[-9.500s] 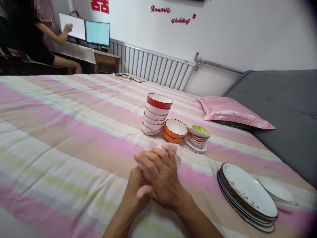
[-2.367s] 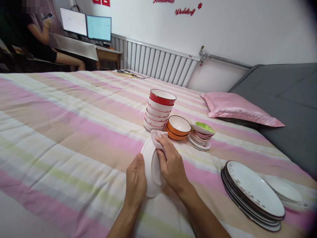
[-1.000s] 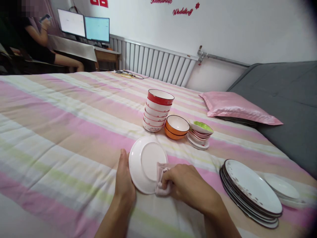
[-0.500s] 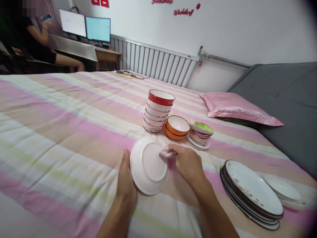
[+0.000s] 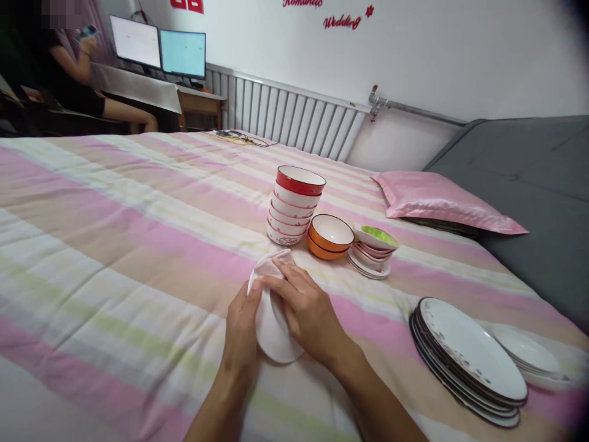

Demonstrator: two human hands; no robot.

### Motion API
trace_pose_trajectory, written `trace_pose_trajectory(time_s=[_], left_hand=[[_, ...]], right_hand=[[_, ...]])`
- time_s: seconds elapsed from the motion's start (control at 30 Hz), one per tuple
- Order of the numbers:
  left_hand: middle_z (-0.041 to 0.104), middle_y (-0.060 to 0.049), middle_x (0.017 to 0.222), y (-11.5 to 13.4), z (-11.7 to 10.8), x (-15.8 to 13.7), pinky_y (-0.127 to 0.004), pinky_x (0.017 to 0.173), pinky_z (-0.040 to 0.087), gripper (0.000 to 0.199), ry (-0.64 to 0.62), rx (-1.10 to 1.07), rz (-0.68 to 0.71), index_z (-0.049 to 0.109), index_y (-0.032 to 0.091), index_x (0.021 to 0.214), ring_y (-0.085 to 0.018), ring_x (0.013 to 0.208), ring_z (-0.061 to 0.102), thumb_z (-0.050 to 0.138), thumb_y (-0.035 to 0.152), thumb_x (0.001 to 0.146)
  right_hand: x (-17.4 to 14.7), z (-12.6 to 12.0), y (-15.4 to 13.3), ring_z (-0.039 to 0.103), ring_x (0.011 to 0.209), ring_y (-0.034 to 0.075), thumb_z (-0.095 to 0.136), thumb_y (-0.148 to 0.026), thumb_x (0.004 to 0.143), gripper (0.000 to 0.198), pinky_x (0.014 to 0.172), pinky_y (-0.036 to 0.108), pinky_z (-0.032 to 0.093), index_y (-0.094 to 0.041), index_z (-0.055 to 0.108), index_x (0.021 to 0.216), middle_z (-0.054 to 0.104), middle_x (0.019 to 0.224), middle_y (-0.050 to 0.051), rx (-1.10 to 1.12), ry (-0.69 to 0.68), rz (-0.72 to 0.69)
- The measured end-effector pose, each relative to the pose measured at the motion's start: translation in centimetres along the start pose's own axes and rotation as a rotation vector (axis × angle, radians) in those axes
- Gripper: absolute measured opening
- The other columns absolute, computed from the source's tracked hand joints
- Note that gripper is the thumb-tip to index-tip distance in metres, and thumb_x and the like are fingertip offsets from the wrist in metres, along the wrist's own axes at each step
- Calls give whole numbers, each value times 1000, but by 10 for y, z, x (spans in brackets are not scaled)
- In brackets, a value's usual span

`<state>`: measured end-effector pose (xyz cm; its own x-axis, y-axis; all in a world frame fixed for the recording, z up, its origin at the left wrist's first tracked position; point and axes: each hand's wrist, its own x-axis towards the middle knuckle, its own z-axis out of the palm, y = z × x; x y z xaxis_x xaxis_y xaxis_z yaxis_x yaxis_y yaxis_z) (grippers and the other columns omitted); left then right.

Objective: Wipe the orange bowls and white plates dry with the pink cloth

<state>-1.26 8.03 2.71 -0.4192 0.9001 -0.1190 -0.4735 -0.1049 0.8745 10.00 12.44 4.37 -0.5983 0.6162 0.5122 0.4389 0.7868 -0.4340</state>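
Note:
A white plate (image 5: 277, 337) is tilted above the striped bed, its far part covered by a cloth and my hands. My left hand (image 5: 243, 319) grips the plate at its left edge, thumb on the near face. My right hand (image 5: 306, 307) presses a pale pink cloth (image 5: 272, 265) over the plate's upper rim, fingers bent around it. Just beyond stand a tall stack of red-and-white bowls (image 5: 291, 212) and two orange bowls (image 5: 329, 238).
Right of the orange bowls, small dishes (image 5: 372, 248) are stacked. Large plates (image 5: 469, 350) lie piled at the right beside smaller white dishes (image 5: 529, 350). A pink pillow (image 5: 446, 199) rests by the grey headboard (image 5: 519, 166). A seated person (image 5: 76, 67) holds a phone near two monitors (image 5: 183, 55).
My right hand has moved left with the cloth, from the plate's right side to its upper rim. The plate has turned more edge-on in my left hand.

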Motion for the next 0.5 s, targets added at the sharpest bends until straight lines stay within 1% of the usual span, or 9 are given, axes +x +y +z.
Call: trace_pose_trajectory(time_s=[0.07, 0.13, 0.2, 0.3, 0.4, 0.5], left_hand=[[72, -11, 106, 0, -2, 1, -32, 86, 50, 54, -28, 162, 63, 65, 13, 115, -28, 100, 65, 72, 43, 71], [72, -10, 107, -1, -3, 2, -32, 83, 51, 55, -36, 271, 85, 66, 14, 112, -28, 99, 65, 79, 36, 64], [72, -10, 107, -2, -4, 3, -32, 81, 51, 57, -39, 298, 83, 65, 15, 112, -28, 97, 66, 81, 32, 60], [72, -10, 107, -4, -5, 4, -34, 83, 51, 57, -48, 297, 74, 64, 16, 114, -28, 98, 66, 80, 30, 61], [72, -11, 105, -4, -6, 4, -36, 85, 51, 56, -41, 331, 60, 64, 16, 113, -29, 98, 65, 80, 29, 61], [72, -11, 105, -4, -7, 4, -37, 85, 51, 56, -51, 348, 56, 62, 16, 114, -29, 98, 65, 78, 28, 61]], right_hand=[[0, 3, 1, 41, 133, 22, 43, -7, 85, 47, 109, 44, 37, -24, 57, 126, 48, 143, 8, -34, -30, 14], [0, 3, 5, 41, 132, 23, 45, -6, 81, 51, 109, 45, 37, -23, 55, 128, 47, 143, 9, -26, -42, 54], [1, 3, 10, 40, 133, 23, 45, -3, 76, 57, 109, 45, 36, -23, 53, 129, 47, 143, 8, -26, -50, 87], [0, 2, 18, 40, 131, 23, 41, -1, 73, 62, 109, 44, 36, -23, 51, 131, 48, 142, 7, -57, -50, 152], [0, 1, 23, 46, 126, 22, 39, 0, 73, 64, 105, 41, 40, -21, 50, 131, 51, 137, 8, -87, -44, 254], [-2, -2, 27, 51, 119, 22, 40, 0, 71, 64, 99, 38, 44, -22, 49, 130, 57, 130, 7, -113, -44, 320]])
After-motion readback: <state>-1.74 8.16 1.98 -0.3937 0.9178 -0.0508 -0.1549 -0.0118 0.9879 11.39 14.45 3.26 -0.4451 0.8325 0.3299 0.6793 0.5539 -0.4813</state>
